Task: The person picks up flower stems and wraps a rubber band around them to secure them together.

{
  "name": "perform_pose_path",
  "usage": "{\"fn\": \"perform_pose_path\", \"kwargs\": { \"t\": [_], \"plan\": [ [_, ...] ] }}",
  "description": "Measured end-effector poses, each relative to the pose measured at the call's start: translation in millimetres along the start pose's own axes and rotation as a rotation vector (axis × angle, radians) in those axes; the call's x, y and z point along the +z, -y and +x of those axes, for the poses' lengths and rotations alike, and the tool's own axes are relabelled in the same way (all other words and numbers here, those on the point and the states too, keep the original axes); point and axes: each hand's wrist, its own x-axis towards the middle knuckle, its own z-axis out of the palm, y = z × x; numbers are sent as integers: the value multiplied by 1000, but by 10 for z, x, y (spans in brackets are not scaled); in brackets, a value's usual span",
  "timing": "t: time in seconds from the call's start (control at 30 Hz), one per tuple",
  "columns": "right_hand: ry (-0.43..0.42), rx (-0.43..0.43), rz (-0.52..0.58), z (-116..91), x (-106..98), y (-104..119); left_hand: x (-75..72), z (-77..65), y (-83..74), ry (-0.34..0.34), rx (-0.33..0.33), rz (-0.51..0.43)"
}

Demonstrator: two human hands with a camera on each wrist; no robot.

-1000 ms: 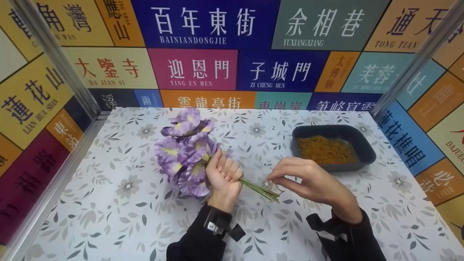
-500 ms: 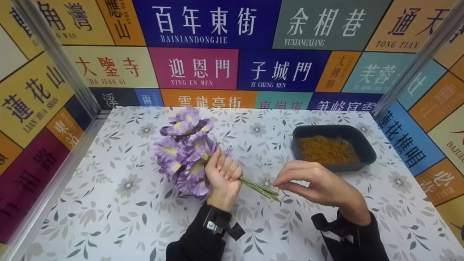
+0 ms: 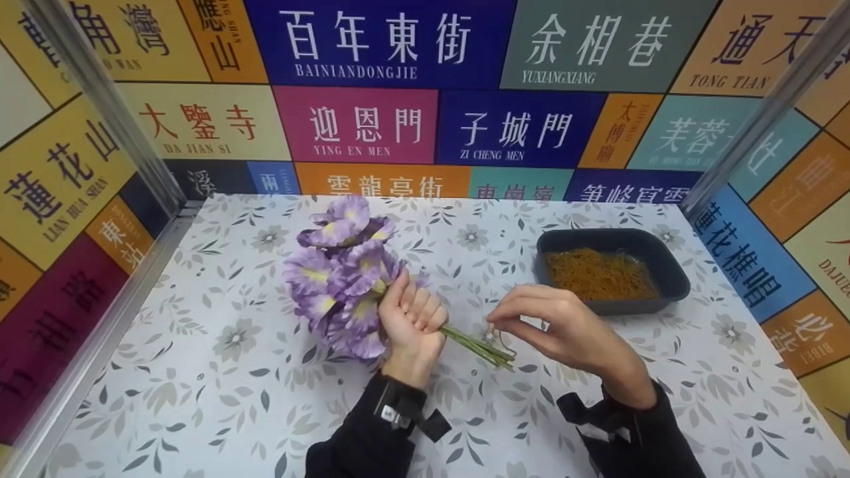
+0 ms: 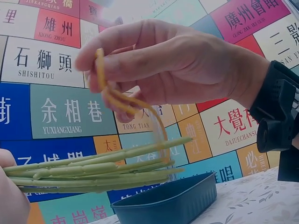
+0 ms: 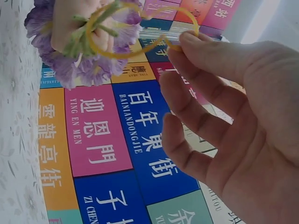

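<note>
A bunch of purple irises [image 3: 339,282] is gripped in my left hand [image 3: 413,328], fingers curled round the green stems [image 3: 475,345]. The blooms lie to the left of the fist and the cut ends stick out to the right. My right hand [image 3: 564,325] is just beyond those ends, pinching a yellow rubber band [image 5: 112,55] between thumb and index finger. The right wrist view has the band's loop overlapping the stem tips. In the left wrist view the band hangs down from the pinch, its lower part at the stem ends.
A dark grey plastic tray [image 3: 601,307] holding a heap of rubber bands [image 3: 594,273] stands at the back right, beyond my right hand. The table [image 3: 212,405] has a leaf-patterned cover. Sign-printed walls [image 3: 385,126] enclose its back and sides.
My right hand shifted a little to the right with the rubber band, then came back left towards the stem ends. The left hand and irises have stayed nearly still.
</note>
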Motion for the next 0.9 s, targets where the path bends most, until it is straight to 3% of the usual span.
{"fn": "perform_pose_path", "kwargs": {
  "t": [0.43, 0.6, 0.77, 0.9],
  "plan": [
    [-231, 139, -117, 7, 205, -199, 39, -60, 112, -11, -26, 52],
    [-308, 198, -171, -12, 320, -338, 75, -112, 166, -6, -70, 63],
    [-328, 223, -125, -36, 564, -540, 129, -164, 182, 67, -111, 4],
    [-298, 246, -78, -81, 805, -674, 169, -177, 139, 135, -90, -68]
  ]
}}
